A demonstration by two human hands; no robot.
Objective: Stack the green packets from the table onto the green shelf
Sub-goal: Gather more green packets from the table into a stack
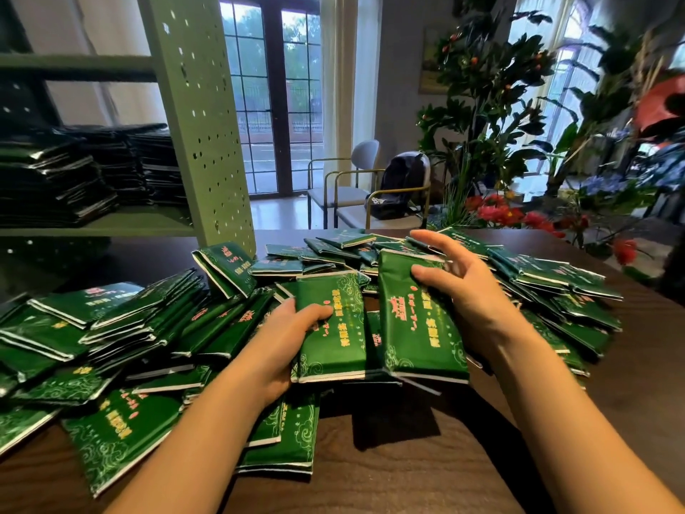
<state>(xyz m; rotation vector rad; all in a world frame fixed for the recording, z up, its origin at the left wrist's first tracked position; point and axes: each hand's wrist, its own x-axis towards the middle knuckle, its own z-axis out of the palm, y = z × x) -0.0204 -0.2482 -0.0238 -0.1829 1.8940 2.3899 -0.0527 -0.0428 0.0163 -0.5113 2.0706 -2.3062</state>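
A dark wooden table (407, 458) fills the near part of the room, and most of its far half is buried under a loose heap of packets (148, 328) lying at all angles. At the table's far left stands the green shelf (200, 116), its upright panel dotted with holes, and neat stacks of packets (55, 179) already sit on its board. Beyond the table are tall glass doors (274, 98), two chairs (344, 179) with a dark backpack (400, 183) on the nearer one, and to the right a bank of leafy plants (493, 105) and red flowers (500, 213). The person holds two packets just above the heap, side by side and just beside one another, printed faces up. Both run lengthwise away from the person, their white-edged short ends nearest the body. The left hand (281, 350) grips the left-hand packet (333, 328) along its left edge, thumb laid across the top and fingers tucked under it. The right hand (470, 291) holds the right-hand packet (415, 317) at its right edge, thumb pressed on the top face near the far end, the other fingers spread apart past the far corner. This packet's far end leans a little to the left
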